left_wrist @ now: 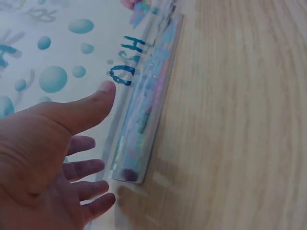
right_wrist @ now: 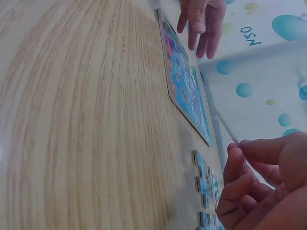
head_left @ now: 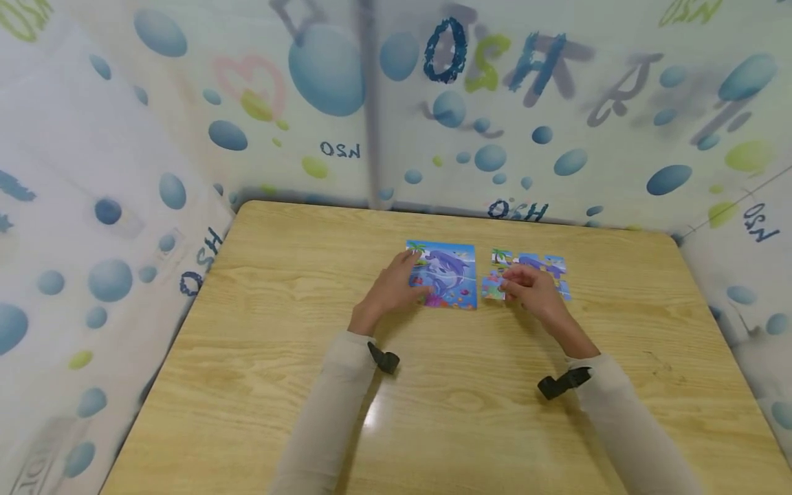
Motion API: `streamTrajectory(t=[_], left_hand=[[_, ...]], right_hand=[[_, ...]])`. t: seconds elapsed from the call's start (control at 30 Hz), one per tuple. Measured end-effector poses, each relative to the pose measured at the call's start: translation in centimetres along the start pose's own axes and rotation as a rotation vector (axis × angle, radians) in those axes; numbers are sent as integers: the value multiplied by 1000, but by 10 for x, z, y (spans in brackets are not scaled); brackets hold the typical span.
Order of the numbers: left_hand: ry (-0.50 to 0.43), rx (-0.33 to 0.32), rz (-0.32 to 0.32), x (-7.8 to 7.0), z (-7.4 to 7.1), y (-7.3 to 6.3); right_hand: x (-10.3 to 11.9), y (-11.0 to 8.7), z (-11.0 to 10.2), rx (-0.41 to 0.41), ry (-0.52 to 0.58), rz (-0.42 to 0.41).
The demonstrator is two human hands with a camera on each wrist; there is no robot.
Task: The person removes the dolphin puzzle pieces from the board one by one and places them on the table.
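Note:
A dolphin picture puzzle board (head_left: 454,292) lies on the table. My left hand (head_left: 396,283) is over its left edge, fingers spread and holding nothing; in the left wrist view the thumb and fingers of that hand (left_wrist: 53,153) stand apart beside the board (left_wrist: 144,115). To the right lies a group of dolphin puzzle pieces (head_left: 553,265), partly hidden under my right hand (head_left: 538,294). That hand pinches a puzzle piece (head_left: 493,289) between thumb and forefinger. Seen from the right wrist, the pinched piece (right_wrist: 226,125) is edge-on, raised above the other pieces (right_wrist: 203,177).
The wooden table (head_left: 458,392) runs back to a curtain (head_left: 421,144) printed with blue bubbles and letters. Similar sheeting (head_left: 74,227) hangs along the left side. Dark straps with small cameras (head_left: 564,383) sit on both wrists.

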State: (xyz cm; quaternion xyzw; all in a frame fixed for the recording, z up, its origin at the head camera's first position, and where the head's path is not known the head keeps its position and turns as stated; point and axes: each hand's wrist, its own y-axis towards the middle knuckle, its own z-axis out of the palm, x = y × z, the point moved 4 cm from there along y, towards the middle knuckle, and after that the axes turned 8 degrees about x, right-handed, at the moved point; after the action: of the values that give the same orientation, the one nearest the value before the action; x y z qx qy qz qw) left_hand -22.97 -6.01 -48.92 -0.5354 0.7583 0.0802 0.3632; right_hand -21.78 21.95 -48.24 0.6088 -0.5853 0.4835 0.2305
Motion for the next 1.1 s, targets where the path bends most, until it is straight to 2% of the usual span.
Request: streamTrajectory(t=[0.07,0.2,0.4,0.53,0.77,0.97,1.1], left_hand=[[-34,13,9,2,1,2],[-22,27,8,6,2,3],[-60,32,35,8,0,2],[-60,50,44,9,-1,2],[-16,70,18,11,-1,3],[14,69,25,10,0,4],[13,63,29,10,1,2]], right_hand=[[-3,-1,-3,3,13,5],[-9,-1,-7,6,40,11],[-18,-1,-12,16,58,39],[-22,-2,-15,27,29,55],[-22,-5,-15,46,16,63],[-22,-7,-13,59,-37,77],[-26,-5,-11,76,-81,59]])
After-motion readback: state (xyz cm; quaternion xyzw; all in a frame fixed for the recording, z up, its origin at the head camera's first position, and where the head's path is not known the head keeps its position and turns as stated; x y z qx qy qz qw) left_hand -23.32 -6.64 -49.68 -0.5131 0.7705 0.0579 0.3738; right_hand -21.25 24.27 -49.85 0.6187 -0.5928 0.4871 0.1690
